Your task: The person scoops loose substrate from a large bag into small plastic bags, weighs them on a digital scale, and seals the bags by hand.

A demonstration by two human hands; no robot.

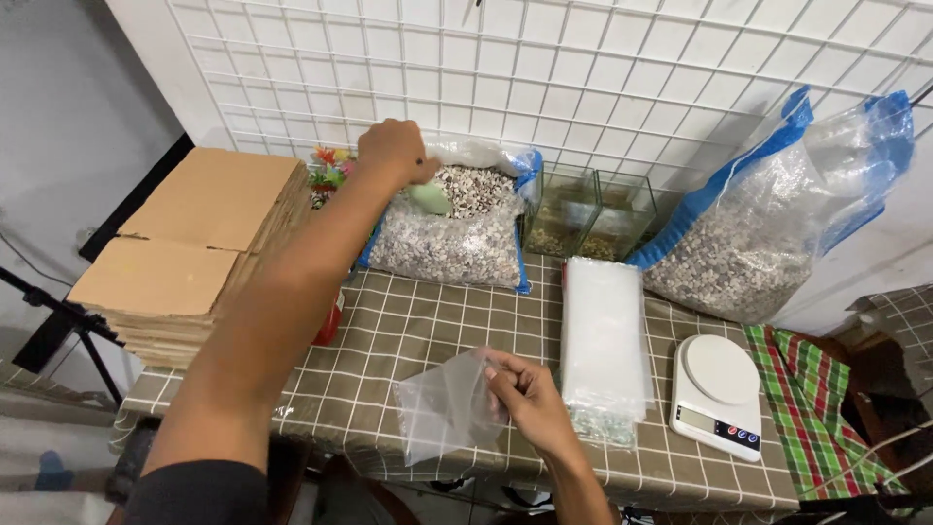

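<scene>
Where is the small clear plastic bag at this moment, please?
In the head view, the small clear plastic bag is low and centre, held in the right hand above the checked tablecloth, just left of the stack of clear bags.

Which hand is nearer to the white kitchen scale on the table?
The right hand. It holds a small clear bag over the table, just left of the white kitchen scale. The left hand is far off, reaching into the open bag of pebbles at the back.
</scene>
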